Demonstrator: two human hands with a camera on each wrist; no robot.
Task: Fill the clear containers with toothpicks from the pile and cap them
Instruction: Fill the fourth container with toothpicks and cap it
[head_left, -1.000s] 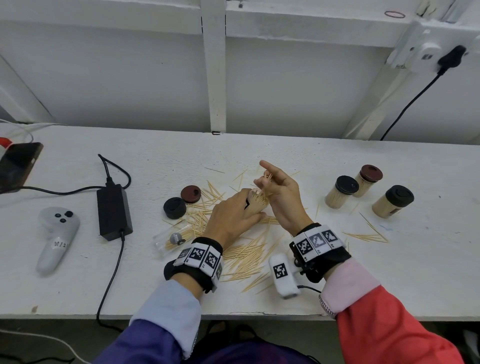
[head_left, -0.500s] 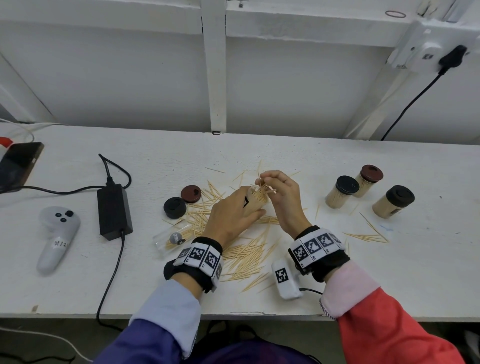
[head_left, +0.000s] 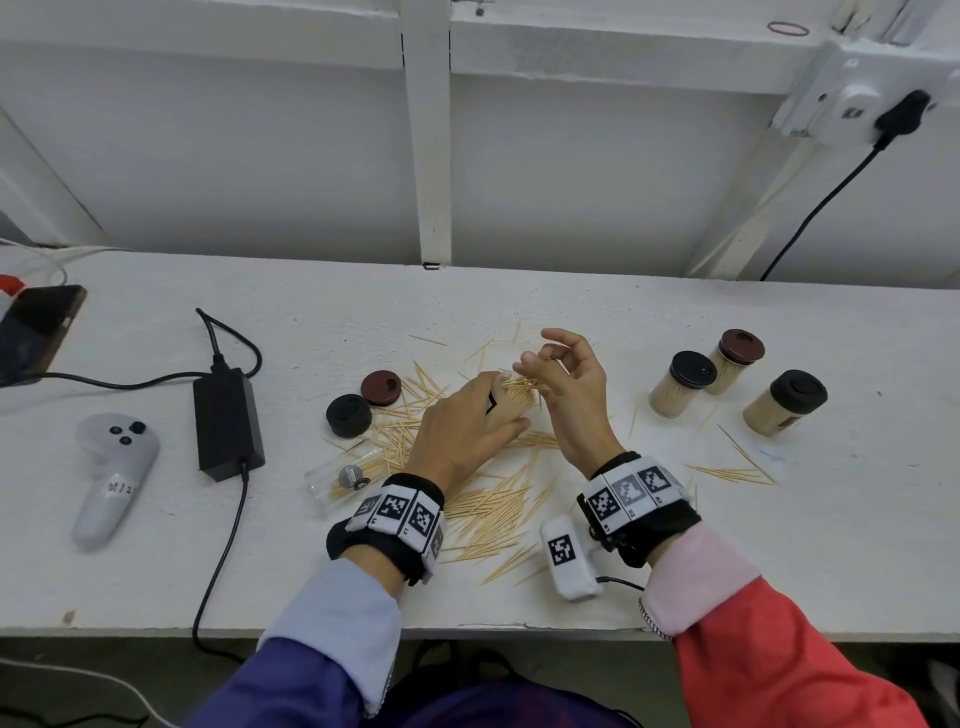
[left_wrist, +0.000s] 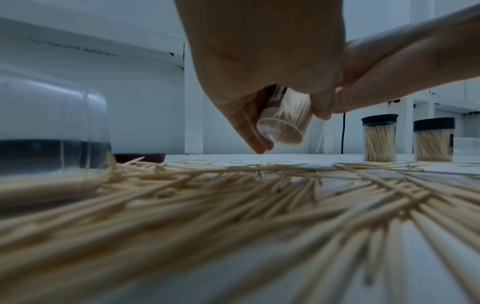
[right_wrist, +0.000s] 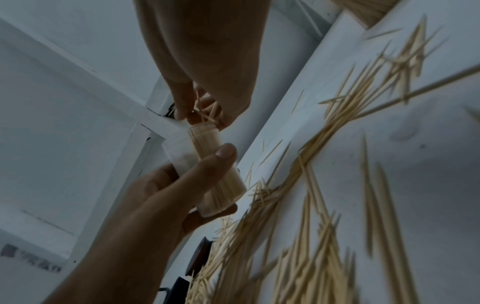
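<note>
Gripping tilted clear container (head_left: 511, 408) above toothpick pile (head_left: 488, 512) on tabletop (head_left: 857, 525), left hand (head_left: 462, 431) unmoved since half second ago. Right hand (head_left: 569, 387), then curled over container mouth, now lifted, fingers loosened, few toothpicks at fingertips. Two loose caps (head_left: 349, 414) left of pile, one empty container (head_left: 343, 475) lying, three capped full containers (head_left: 681, 383) right.

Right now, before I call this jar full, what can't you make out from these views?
- Head view: the held jar is mostly covered by the left hand; fill level unclear.
- Right wrist view: the right hand hides the jar's mouth; toothpicks at its fingertips are blurred, grip uncertain.
- Left wrist view: the lying jar is blurred and cut off at the left edge.
</note>
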